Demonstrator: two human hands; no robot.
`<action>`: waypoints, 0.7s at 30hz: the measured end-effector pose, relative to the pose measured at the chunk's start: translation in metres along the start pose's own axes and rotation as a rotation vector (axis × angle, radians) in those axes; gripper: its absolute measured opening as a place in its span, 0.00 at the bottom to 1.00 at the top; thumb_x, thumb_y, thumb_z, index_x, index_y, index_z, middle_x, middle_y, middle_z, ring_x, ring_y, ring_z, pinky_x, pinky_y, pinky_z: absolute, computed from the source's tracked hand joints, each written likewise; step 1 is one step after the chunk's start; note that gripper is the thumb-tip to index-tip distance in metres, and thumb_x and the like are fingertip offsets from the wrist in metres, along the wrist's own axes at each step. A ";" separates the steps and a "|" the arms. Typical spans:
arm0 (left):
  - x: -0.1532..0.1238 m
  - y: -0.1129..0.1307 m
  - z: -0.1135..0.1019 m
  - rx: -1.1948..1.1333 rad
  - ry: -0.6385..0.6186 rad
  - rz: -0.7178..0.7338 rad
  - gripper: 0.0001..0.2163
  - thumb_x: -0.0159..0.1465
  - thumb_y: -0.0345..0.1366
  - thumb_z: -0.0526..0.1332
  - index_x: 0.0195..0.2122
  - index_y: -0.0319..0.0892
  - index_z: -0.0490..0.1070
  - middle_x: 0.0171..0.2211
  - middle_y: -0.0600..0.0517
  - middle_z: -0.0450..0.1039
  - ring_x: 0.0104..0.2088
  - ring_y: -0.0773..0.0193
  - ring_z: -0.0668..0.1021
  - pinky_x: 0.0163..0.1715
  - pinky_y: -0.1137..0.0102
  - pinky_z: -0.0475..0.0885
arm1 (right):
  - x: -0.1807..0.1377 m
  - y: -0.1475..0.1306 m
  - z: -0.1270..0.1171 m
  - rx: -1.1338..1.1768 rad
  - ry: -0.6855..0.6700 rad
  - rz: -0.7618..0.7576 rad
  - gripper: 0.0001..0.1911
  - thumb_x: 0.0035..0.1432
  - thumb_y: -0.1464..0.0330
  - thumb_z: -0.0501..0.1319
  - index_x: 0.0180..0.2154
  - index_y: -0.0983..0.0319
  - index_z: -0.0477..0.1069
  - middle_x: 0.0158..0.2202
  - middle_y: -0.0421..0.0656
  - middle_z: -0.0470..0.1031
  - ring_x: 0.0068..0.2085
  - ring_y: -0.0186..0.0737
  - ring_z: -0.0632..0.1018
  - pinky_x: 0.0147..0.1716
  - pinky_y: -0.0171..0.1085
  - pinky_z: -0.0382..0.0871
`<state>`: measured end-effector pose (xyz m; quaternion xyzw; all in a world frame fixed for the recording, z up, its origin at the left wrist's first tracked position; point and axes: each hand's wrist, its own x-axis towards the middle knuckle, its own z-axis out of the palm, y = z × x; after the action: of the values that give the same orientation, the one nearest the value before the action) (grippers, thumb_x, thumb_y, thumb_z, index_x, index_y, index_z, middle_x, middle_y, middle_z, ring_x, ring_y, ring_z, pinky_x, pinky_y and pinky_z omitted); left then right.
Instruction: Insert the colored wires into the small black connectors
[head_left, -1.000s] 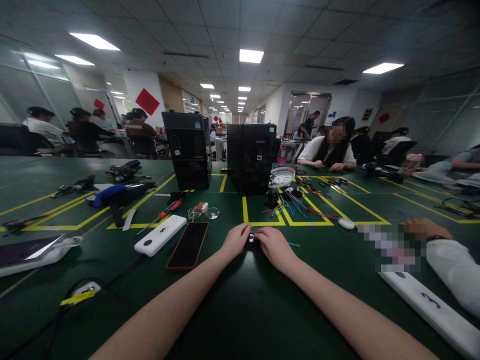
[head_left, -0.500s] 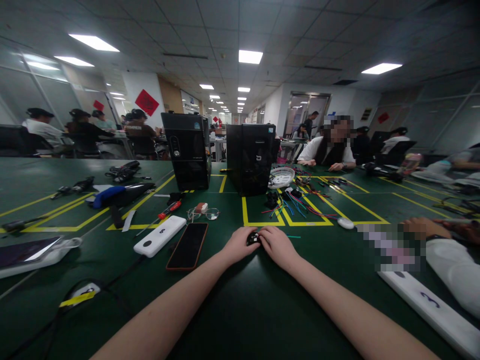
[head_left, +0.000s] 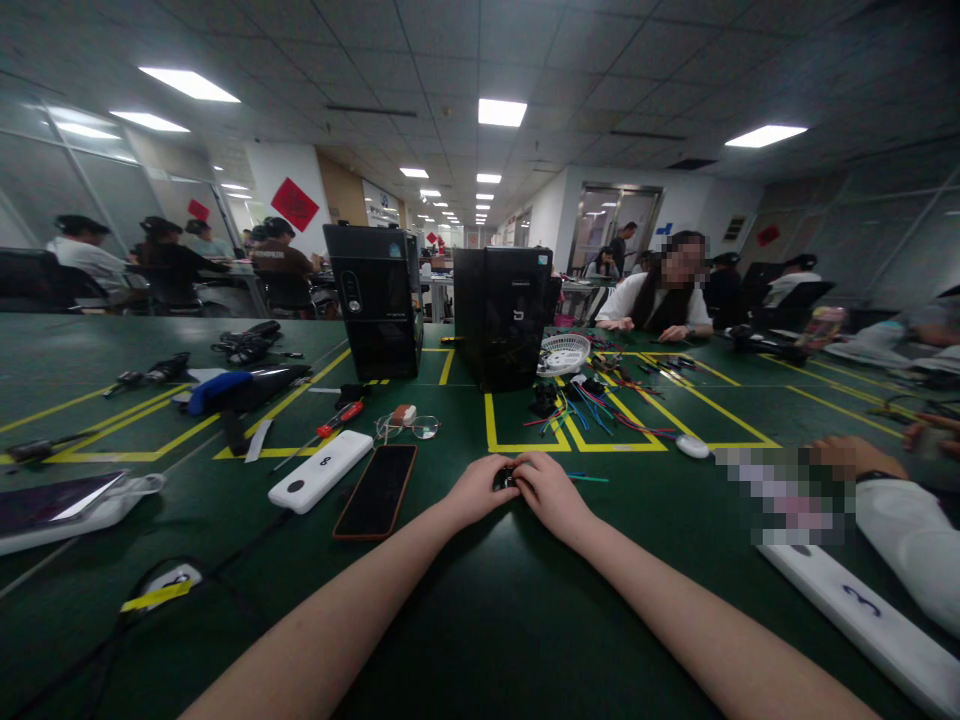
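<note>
Just in front of me, both hands meet over a small black part (head_left: 507, 479) at the table surface. My left hand (head_left: 478, 490) is curled round its left side. The fingers of my right hand (head_left: 545, 490) are closed on the right side and cover much of it. Its exact kind cannot be made out. Thin blue and green wires (head_left: 589, 479) stick out to the right beyond my right hand; whether they join the black part is hidden. Beyond my hands, coloured wires with black connectors (head_left: 562, 408) lie inside yellow tape lines.
Two black computer cases (head_left: 499, 320) stand ahead, with a white basket (head_left: 564, 355) beside them. On the left are a phone (head_left: 375, 492), a white power bank (head_left: 320, 472), glasses (head_left: 424, 428) and a red screwdriver (head_left: 339, 419). A co-worker's hand (head_left: 855, 458) is at right.
My right fingers have shifted over the black part, so less of it shows. More of the blue and green wires now shows to the right of my hand.
</note>
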<state>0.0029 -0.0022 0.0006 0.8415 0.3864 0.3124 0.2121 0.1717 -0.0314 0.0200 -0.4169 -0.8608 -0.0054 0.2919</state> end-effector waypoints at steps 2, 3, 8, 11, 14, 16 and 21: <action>0.000 0.000 0.000 0.001 -0.004 -0.016 0.15 0.56 0.38 0.63 0.44 0.41 0.69 0.43 0.47 0.72 0.43 0.57 0.73 0.45 0.65 0.66 | 0.000 0.000 0.001 -0.007 0.012 0.006 0.07 0.56 0.75 0.54 0.34 0.62 0.71 0.42 0.47 0.69 0.44 0.40 0.69 0.45 0.43 0.65; 0.001 0.000 0.000 0.000 -0.006 -0.023 0.15 0.56 0.38 0.63 0.44 0.41 0.69 0.43 0.47 0.72 0.43 0.57 0.73 0.46 0.65 0.66 | 0.000 0.000 0.001 -0.009 0.017 0.007 0.08 0.56 0.75 0.54 0.34 0.62 0.71 0.42 0.47 0.69 0.44 0.40 0.69 0.44 0.43 0.65; 0.001 0.001 0.000 -0.013 0.001 -0.039 0.16 0.56 0.38 0.63 0.45 0.41 0.69 0.43 0.47 0.72 0.43 0.57 0.73 0.46 0.65 0.66 | 0.000 0.000 0.003 -0.005 0.036 0.005 0.08 0.57 0.75 0.54 0.34 0.62 0.71 0.42 0.47 0.70 0.44 0.41 0.70 0.44 0.43 0.65; 0.001 0.001 0.000 -0.018 0.005 -0.040 0.16 0.55 0.38 0.63 0.45 0.42 0.69 0.43 0.47 0.72 0.44 0.57 0.73 0.46 0.65 0.66 | 0.000 0.001 0.004 0.006 0.044 0.010 0.08 0.58 0.75 0.53 0.34 0.62 0.71 0.42 0.47 0.70 0.44 0.41 0.70 0.45 0.43 0.65; 0.001 0.001 0.000 -0.020 0.006 -0.038 0.16 0.56 0.38 0.63 0.45 0.41 0.69 0.43 0.47 0.72 0.44 0.57 0.73 0.46 0.64 0.66 | 0.000 0.001 0.005 0.023 0.053 0.009 0.08 0.58 0.75 0.53 0.34 0.63 0.71 0.42 0.47 0.70 0.45 0.41 0.69 0.45 0.43 0.65; 0.001 0.000 0.000 -0.016 0.009 -0.039 0.16 0.55 0.38 0.63 0.45 0.41 0.69 0.43 0.47 0.71 0.44 0.56 0.73 0.47 0.64 0.65 | 0.000 0.001 0.005 0.033 0.057 0.007 0.08 0.58 0.75 0.53 0.34 0.63 0.71 0.42 0.47 0.70 0.45 0.41 0.69 0.45 0.43 0.65; 0.000 -0.001 0.000 -0.007 0.021 -0.028 0.17 0.55 0.37 0.64 0.45 0.42 0.69 0.44 0.47 0.71 0.45 0.56 0.72 0.47 0.64 0.65 | 0.003 0.002 -0.004 0.048 0.161 0.042 0.11 0.59 0.74 0.50 0.36 0.63 0.70 0.42 0.48 0.69 0.46 0.41 0.69 0.47 0.44 0.65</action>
<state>0.0023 -0.0017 -0.0004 0.8320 0.3990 0.3195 0.2155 0.1736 -0.0290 0.0241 -0.4258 -0.8255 -0.0120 0.3702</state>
